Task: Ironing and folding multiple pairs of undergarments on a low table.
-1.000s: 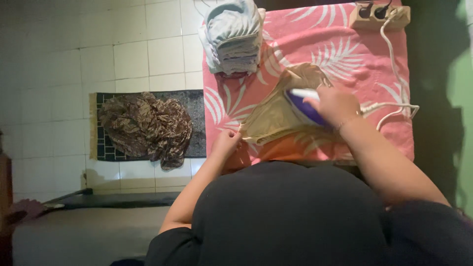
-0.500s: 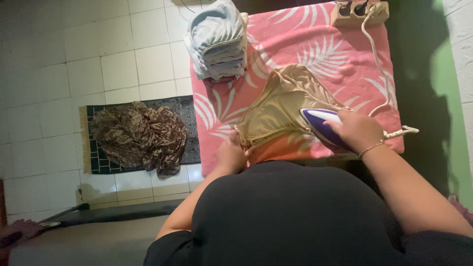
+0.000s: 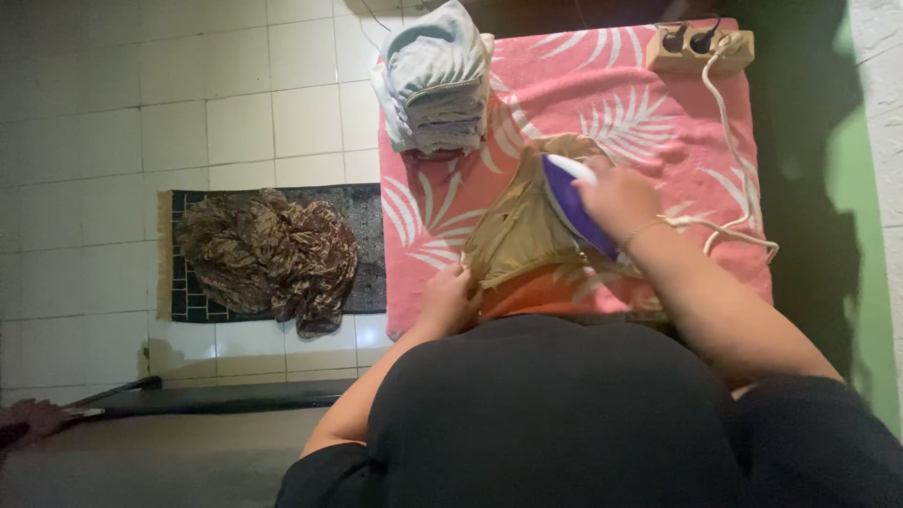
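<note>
Garment [image 3: 517, 235], one piece of thin tan cloth with a slight sheen, lies spread on the near half of the pink cover [image 3: 658, 85], at about 6 o'clock on it. The left hand [image 3: 450, 296] sits at the garment's near edge, at about 8 o'clock from the cloth's middle, fingers curled together and pinching the hem. The right hand [image 3: 616, 199] is wrapped around the handle of one iron [image 3: 569, 202], a pointed purple-and-white shape resting on the cloth at its 2 o'clock side; a thin bracelet circles that wrist. The cover is soft fabric with white palm-leaf prints. At 9 o'clock, on white floor tiles, one dark mat [image 3: 372, 202] carries a crumpled brown patterned cloth [image 3: 268, 249]. Farther off, at 11 o'clock, stands one stack [image 3: 437, 80] of folded pale-blue fabric. At 1 o'clock sits one boxy power strip [image 3: 701, 52] holding two plugs, with a white cord [image 3: 729, 122].
</note>
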